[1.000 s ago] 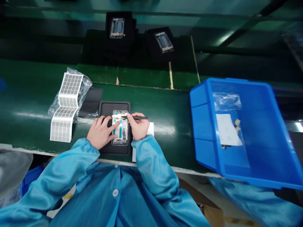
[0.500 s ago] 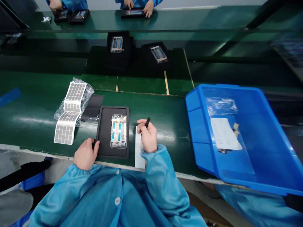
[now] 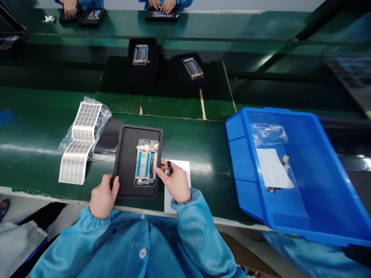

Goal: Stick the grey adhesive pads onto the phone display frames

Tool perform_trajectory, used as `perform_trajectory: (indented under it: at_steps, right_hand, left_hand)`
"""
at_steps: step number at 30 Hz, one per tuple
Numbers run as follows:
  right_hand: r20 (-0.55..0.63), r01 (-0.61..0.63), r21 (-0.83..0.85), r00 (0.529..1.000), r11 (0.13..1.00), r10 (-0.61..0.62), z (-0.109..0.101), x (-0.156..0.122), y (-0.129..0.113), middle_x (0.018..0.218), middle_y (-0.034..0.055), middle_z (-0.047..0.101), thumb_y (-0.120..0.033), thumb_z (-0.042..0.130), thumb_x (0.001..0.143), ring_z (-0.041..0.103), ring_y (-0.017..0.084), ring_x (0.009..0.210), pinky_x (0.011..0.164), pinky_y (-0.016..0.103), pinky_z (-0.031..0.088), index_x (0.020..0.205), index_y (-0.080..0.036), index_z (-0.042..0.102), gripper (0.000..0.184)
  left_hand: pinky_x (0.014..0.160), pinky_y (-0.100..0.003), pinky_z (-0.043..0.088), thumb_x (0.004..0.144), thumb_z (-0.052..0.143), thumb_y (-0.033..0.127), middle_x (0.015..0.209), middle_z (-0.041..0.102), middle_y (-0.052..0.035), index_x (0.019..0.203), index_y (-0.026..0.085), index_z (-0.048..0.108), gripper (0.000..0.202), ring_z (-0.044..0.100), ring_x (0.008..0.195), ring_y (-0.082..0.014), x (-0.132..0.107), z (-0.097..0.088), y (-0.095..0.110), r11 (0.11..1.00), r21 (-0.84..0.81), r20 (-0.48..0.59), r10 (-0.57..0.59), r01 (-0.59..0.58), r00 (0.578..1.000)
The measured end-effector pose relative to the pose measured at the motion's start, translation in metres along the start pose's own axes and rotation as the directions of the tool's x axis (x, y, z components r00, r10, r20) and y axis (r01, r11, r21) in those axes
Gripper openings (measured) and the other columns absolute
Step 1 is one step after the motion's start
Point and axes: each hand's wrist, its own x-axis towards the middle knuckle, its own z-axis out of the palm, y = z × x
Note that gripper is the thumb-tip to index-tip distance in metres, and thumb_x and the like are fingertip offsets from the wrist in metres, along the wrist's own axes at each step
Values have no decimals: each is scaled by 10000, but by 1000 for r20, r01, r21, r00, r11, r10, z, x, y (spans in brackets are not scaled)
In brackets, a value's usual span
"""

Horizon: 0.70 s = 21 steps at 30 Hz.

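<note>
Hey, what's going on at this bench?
A person's left hand grips the left edge of a black tray holding a phone-like frame. The right hand holds a slim black tool, its thumb by the frame's right edge. A gridded sheet lies to the left; a blue bin stands to the right.

Left hand (image 3: 103, 197) gripping tray (image 3: 126, 160), phone frame (image 3: 147, 163) inside

black tray (image 3: 126, 162), blue bin (image 3: 242, 158), grey-gridded sheet (image 3: 74, 162)
</note>
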Motion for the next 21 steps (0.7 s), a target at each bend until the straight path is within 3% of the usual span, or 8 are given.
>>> perform_trajectory:
  at_steps: [3, 6, 11, 15, 17, 21]
  right_hand:
    - [10, -10, 33, 1000, 999, 10, -3, -1, -3, 772, 14, 687, -430, 671, 812, 506, 118, 542, 595, 275, 437, 1041, -155, 727, 362]
    - [40, -20, 50, 999, 999, 18, -5, 2, -6, 751, 10, 655, -437, 659, 822, 483, 114, 549, 582, 270, 417, 1012, -148, 728, 353]
    - [96, -76, 162, 993, 984, 61, -5, 10, -2, 761, 3, 607, -482, 684, 806, 448, 108, 565, 560, 261, 391, 1026, -141, 702, 407]
    - [107, -85, 226, 992, 970, 62, -2, 14, 3, 770, 2, 594, -504, 703, 793, 434, 101, 563, 558, 259, 392, 1012, -139, 700, 426]
    - [109, -90, 235, 992, 968, 66, 1, 16, 5, 778, 13, 615, -514, 712, 780, 461, 110, 576, 568, 264, 408, 1025, -131, 705, 455]
    - [83, -59, 248, 996, 967, 39, 4, 17, 8, 813, 68, 694, -559, 713, 760, 600, 180, 682, 663, 310, 499, 1014, -116, 724, 511]
  left_hand:
    - [525, -259, 347, 972, 444, 457, 692, 678, -7, 975, 213, 546, 265, 661, 566, -207, 2, 3, 0, 999, -31, -52, 14, -16, 999]
    - [530, -257, 375, 959, 453, 481, 702, 683, -13, 965, 215, 555, 285, 676, 593, -210, 10, 2, 2, 996, -86, -32, -12, 9, 999]
    - [605, -250, 469, 904, 526, 541, 789, 711, -29, 932, 222, 551, 321, 702, 699, -200, 25, -7, 8, 933, -328, 83, -129, 149, 988]
    - [637, -276, 511, 890, 533, 597, 832, 717, -31, 1107, 210, 548, 444, 671, 681, -189, 37, -10, 13, 801, -523, 246, -187, 293, 951]
    - [730, -307, 541, 909, 498, 600, 945, 732, -61, 1204, 195, 551, 504, 695, 823, -213, 42, -8, 16, 745, -579, 303, -179, 330, 936]
    - [1000, -399, 494, 896, 530, 551, 1177, 702, -105, 1248, 175, 581, 517, 654, 1111, -261, 50, -3, 22, 682, -648, 294, -187, 339, 937]
